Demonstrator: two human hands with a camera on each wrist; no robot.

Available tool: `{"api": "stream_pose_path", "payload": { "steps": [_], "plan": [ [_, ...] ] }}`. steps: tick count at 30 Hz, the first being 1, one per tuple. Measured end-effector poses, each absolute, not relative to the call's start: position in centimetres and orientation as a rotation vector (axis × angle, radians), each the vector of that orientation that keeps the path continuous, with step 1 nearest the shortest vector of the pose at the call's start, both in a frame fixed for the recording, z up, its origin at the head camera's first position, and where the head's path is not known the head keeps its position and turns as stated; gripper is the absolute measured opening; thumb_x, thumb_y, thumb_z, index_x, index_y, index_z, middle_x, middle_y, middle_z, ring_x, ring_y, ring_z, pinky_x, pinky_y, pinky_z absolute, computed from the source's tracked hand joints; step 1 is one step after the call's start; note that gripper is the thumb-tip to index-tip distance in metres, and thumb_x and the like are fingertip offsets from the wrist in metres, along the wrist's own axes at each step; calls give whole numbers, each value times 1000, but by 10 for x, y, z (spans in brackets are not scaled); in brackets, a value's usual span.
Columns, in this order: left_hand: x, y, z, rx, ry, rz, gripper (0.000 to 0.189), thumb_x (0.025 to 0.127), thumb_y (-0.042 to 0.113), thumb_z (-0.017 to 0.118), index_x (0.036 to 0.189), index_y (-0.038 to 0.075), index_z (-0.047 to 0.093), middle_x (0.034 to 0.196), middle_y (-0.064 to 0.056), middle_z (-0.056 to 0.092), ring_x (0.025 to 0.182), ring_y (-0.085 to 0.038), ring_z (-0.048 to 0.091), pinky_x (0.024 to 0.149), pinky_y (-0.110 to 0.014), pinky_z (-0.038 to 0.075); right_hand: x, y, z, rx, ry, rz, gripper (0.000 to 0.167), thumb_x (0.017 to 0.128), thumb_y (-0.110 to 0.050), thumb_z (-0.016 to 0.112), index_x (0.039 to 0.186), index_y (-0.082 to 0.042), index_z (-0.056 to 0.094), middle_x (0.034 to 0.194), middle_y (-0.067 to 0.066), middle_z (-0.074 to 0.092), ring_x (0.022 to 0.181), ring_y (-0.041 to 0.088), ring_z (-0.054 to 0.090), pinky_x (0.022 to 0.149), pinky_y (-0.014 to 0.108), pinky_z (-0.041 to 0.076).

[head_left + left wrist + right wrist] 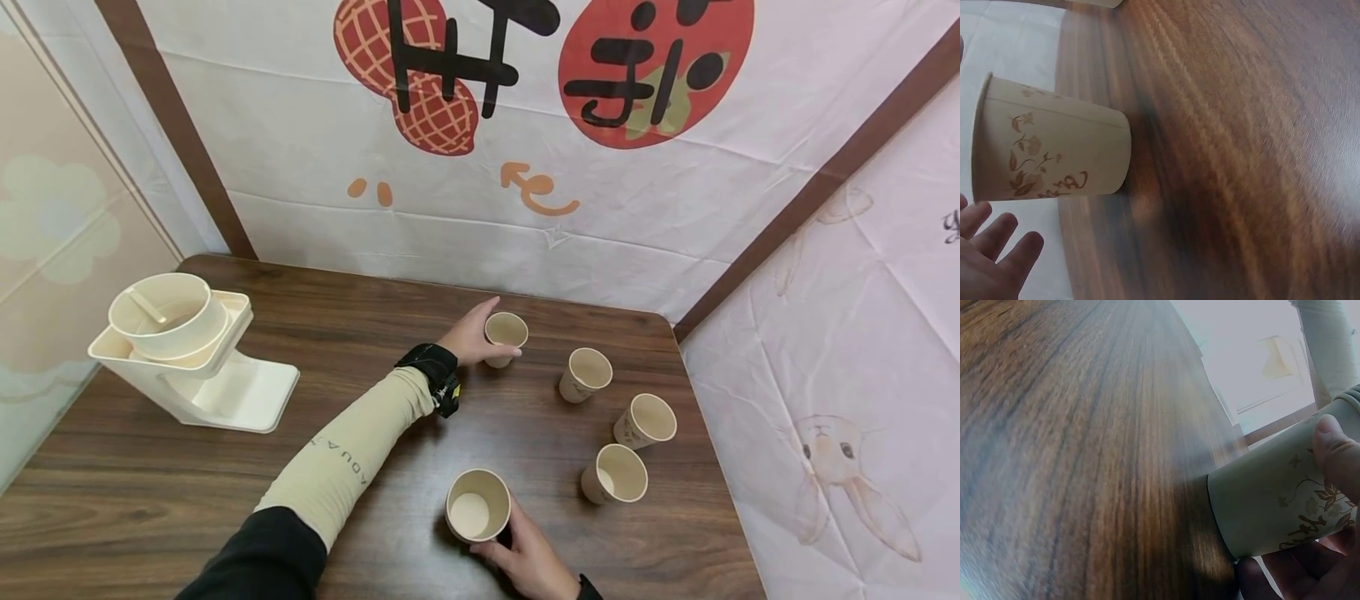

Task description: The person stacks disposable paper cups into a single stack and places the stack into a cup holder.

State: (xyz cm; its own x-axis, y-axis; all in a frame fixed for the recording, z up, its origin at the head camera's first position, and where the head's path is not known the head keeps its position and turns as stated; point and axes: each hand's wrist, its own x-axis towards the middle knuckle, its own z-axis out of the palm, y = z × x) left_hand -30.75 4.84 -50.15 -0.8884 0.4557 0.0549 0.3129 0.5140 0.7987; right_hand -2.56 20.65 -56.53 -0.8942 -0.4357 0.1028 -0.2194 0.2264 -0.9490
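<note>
My left hand (469, 336) reaches to the back of the table, thumb and fingers spread around a beige paper cup (507, 330). In the left wrist view this upright cup shows a brown flower print, and the fingers stand apart beside its rim. Close to the front, my right hand (531, 557) grips another paper cup (474, 510), thumb on one side and fingers on the other. Its mouth faces up in the head view. The right wrist view shows its printed wall (1266, 494), base close to the tabletop, with several rim lines at its top.
On the right stand several more paper cups: one further back (586, 377), one near the right edge (645, 422) and one in front of it (615, 475). A cream stand (258, 392) at the left bears a round bowl (176, 337) with a handle-like stick inside. Printed cloth (450, 242) hangs behind the table.
</note>
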Motion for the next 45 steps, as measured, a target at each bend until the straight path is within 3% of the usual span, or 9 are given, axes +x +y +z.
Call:
{"api": "stream_pose_path", "payload": {
  "steps": [21, 45],
  "plan": [
    [-309, 54, -514, 658, 2600, 1339, 95, 84, 31, 86, 156, -1, 33, 156, -22, 40, 142, -34, 41, 117, -44, 35, -32, 209, -565, -640, 2273, -1752, 72, 94, -14, 74, 154, -11, 34, 147, 17, 49, 135, 26, 47, 113, 20, 32],
    [-302, 45, -514, 689, 2574, 1367, 83, 85, 35, 84, 148, 1, 43, 139, -20, 54, 126, -32, 54, 104, -43, 48, -30, 204, -568, -653, 2318, -1739, 72, 94, -14, 75, 154, -11, 36, 146, 17, 51, 134, 24, 48, 113, 19, 32]
  ]
}}
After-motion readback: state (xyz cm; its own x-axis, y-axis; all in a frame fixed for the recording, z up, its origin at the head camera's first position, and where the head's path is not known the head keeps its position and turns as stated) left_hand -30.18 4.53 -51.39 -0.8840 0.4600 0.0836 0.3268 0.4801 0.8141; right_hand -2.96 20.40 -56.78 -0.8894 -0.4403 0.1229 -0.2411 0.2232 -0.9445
